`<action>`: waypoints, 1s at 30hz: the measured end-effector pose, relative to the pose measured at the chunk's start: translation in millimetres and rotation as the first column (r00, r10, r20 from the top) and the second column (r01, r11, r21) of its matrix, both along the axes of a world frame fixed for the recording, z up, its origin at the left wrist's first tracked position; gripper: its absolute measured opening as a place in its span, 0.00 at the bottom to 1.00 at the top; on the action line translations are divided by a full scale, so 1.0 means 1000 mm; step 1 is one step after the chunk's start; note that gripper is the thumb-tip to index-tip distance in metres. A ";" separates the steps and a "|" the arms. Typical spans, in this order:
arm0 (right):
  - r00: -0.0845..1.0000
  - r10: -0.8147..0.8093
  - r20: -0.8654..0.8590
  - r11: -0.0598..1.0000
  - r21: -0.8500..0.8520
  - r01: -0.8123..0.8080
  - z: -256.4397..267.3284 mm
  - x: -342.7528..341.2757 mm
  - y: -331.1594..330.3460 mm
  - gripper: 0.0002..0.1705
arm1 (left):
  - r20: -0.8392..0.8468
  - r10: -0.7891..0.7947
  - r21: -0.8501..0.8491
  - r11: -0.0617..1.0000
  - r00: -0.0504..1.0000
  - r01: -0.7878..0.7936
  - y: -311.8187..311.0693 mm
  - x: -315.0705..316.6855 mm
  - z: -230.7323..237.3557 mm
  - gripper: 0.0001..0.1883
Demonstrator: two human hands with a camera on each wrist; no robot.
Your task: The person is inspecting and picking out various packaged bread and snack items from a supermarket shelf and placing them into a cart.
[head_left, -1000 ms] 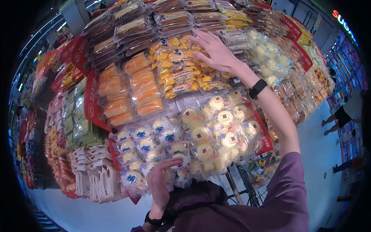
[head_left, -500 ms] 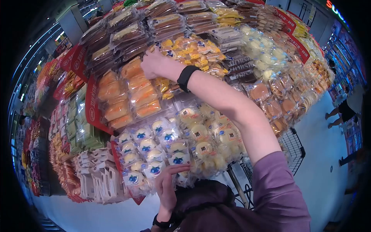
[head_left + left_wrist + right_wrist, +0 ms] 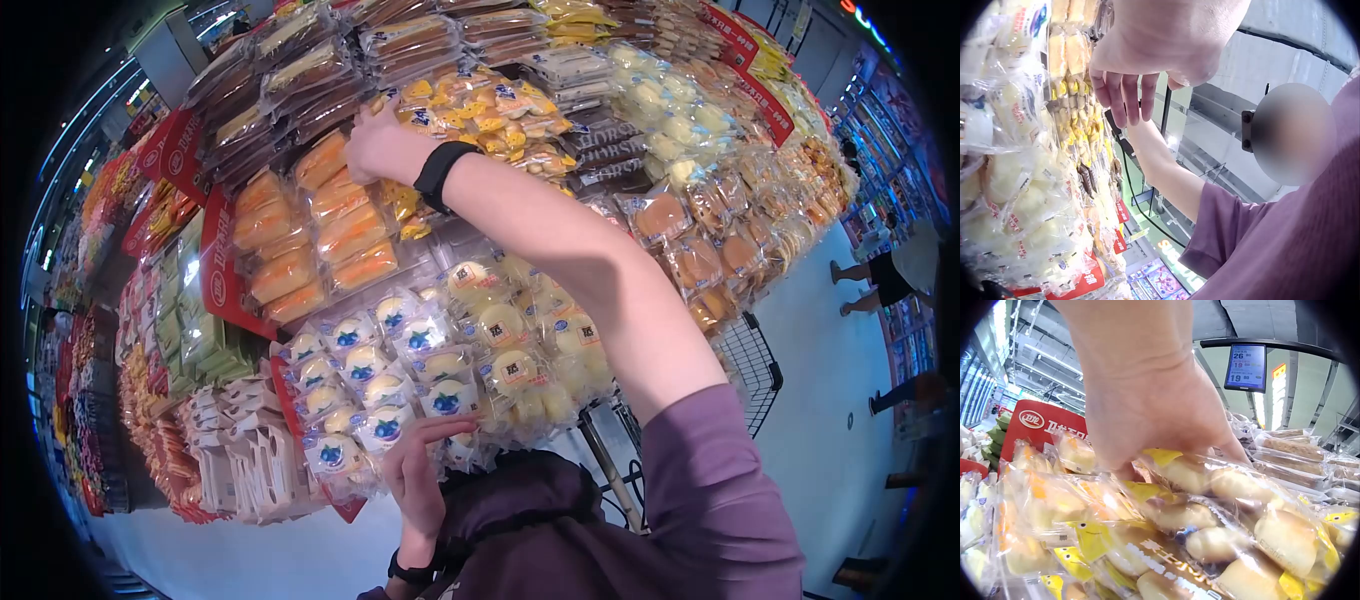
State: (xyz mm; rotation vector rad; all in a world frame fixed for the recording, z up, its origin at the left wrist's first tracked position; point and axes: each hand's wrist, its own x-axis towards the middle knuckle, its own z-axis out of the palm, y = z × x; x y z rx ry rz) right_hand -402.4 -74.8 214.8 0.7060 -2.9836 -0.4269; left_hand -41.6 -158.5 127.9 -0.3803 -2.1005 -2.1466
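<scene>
My right hand (image 3: 385, 150) is at the left edge of the packs with yellow corners (image 3: 480, 105), beside the long orange-topped buns (image 3: 345, 215). In the right wrist view the right hand (image 3: 1154, 419) grips one clear pack of small rolls (image 3: 1185, 519) from its far edge; the fingertips are mostly hidden behind the wrapper. My left hand (image 3: 415, 485) is held over the near edge of the blueberry-printed round cakes (image 3: 385, 425), fingers extended. In the left wrist view the left hand (image 3: 1160, 50) holds nothing, its fingers hanging straight.
Cream round cakes (image 3: 515, 370) lie to the right of the blueberry ones. Red sign boards (image 3: 222, 265) divide the heaped display. A wire cart (image 3: 750, 370) stands at the near right, with people further off on the aisle floor (image 3: 830, 400).
My right hand has come from the far right of the yellow-cornered packs to their left edge. The left hand remains low by the blueberry cakes, and the head view has shifted slightly.
</scene>
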 end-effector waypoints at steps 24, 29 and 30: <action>0.761 -0.604 0.237 0.213 -0.872 0.440 -0.168 0.462 0.181 0.15 | -0.006 -0.230 -0.087 0.970 0.973 0.228 -0.086 0.046 0.003 0.07; 0.736 -0.543 0.405 0.555 -0.484 0.676 -0.268 0.585 0.156 0.37 | -0.186 -0.396 -0.096 0.918 0.899 0.384 -0.088 0.061 0.009 0.08; 0.773 -0.550 0.315 0.647 -0.425 0.633 -0.281 0.599 0.150 0.43 | -0.292 -0.441 -0.052 0.893 0.849 0.446 -0.089 0.066 0.020 0.08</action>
